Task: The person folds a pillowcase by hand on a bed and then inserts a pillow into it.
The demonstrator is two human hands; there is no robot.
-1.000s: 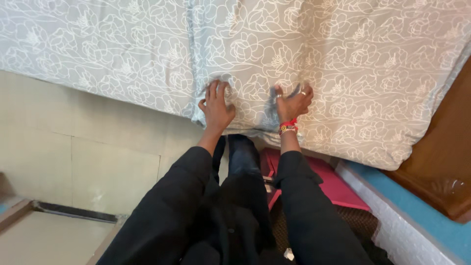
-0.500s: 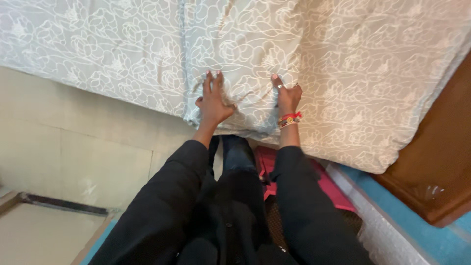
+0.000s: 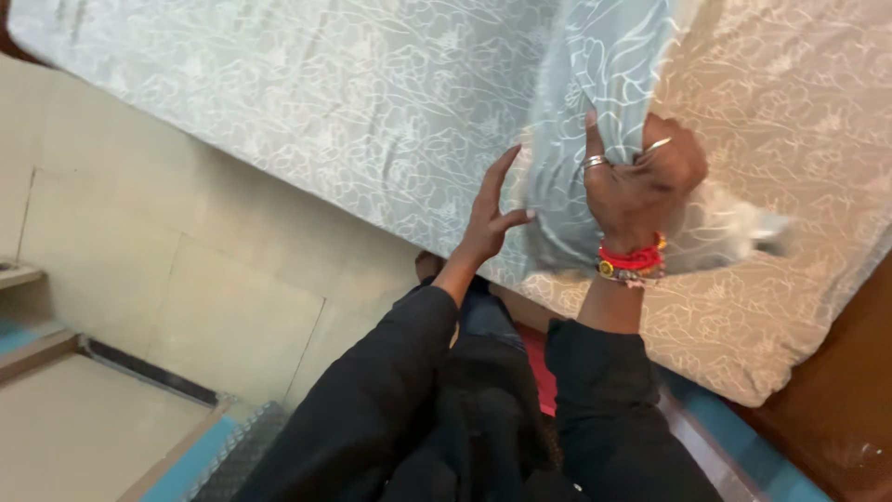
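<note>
bedside: right hand [image 3: 641, 181] now lifts floral sheet [image 3: 595, 84].

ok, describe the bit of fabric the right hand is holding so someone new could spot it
Start at the bed covered in pale grey-green cloth with white flower outlines. Near its lower edge the right hand, with rings and a red wrist thread, has a grip on a fold of cover. It alone is lifted off the bed, bunched and bluer.

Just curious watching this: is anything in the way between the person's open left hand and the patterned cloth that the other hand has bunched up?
Nothing visible: the left hand is open beside the cloth fold, which the right hand grips.
</note>
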